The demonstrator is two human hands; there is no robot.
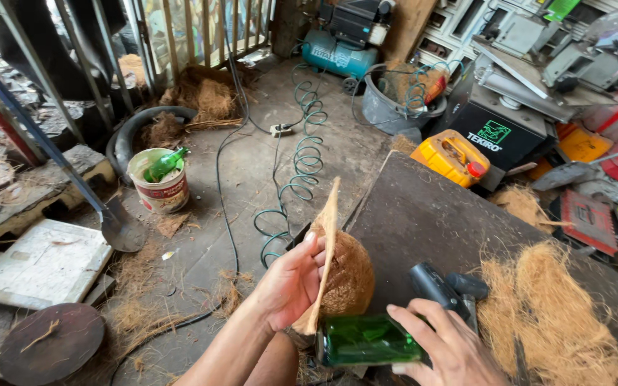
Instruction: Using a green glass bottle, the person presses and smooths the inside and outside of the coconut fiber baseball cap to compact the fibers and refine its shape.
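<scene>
My left hand grips a brown, fibrous coconut, with a long strip of husk standing up along it past my fingers. My right hand holds a green glass bottle piece just below the coconut. Both hands are at the near edge of a dark work board. A black power tool lies on the board right behind my right hand.
Piles of coconut fibre lie on the board's right side. A yellow jerrycan, a black machine box, a teal air compressor with coiled hose, a bucket with a green bottle, and a shovel surround the floor.
</scene>
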